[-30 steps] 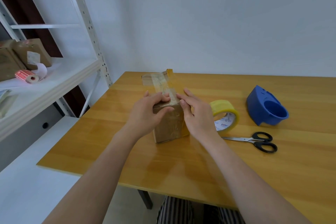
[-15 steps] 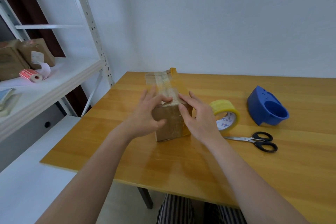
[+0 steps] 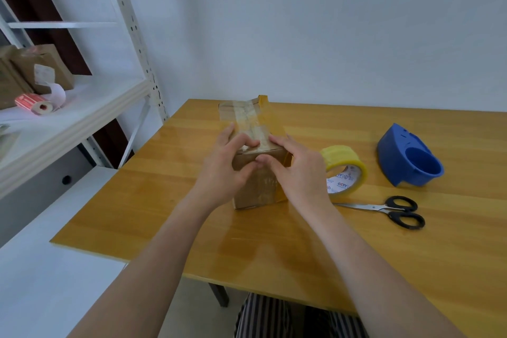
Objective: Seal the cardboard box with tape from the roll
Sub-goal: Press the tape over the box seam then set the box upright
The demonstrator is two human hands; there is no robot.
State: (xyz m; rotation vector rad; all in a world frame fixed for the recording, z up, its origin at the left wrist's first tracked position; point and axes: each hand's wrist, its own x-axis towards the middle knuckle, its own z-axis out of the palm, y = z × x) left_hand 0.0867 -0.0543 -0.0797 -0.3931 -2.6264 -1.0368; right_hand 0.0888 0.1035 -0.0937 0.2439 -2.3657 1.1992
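- The box (image 3: 258, 173) stands on the desk (image 3: 170, 200), near its far left part, long side running away from the person.
- A strip of clear tape (image 3: 248, 122) runs along the box's top seam and down over the near end; a yellowish loose end (image 3: 262, 100) sticks up at the far edge.
- The left hand (image 3: 223, 170) rests on the box's near left corner — fingers spread over the top, thumb pressed on the near face. Its grip is flat and loose, pressing rather than clasping.
- The right hand (image 3: 297, 170) lies on the near right corner, fingers on the top edge, thumb on the near face, touching the left thumb. Its grip is likewise spread, closed around nothing.
- The roll (image 3: 344, 170) of yellow tape lies on the desk just right of the right hand, tilted, its printed core facing the person.
- Scissors (image 3: 389, 210) with black handles lie closed, near the roll — blades pointing toward the right wrist.
- A blue dispenser (image 3: 408, 159) sits farther right, apart from the roll.
- On the shelf (image 3: 82, 118) at left stand brown parcels (image 3: 41, 68) and a red label roll (image 3: 34, 103).
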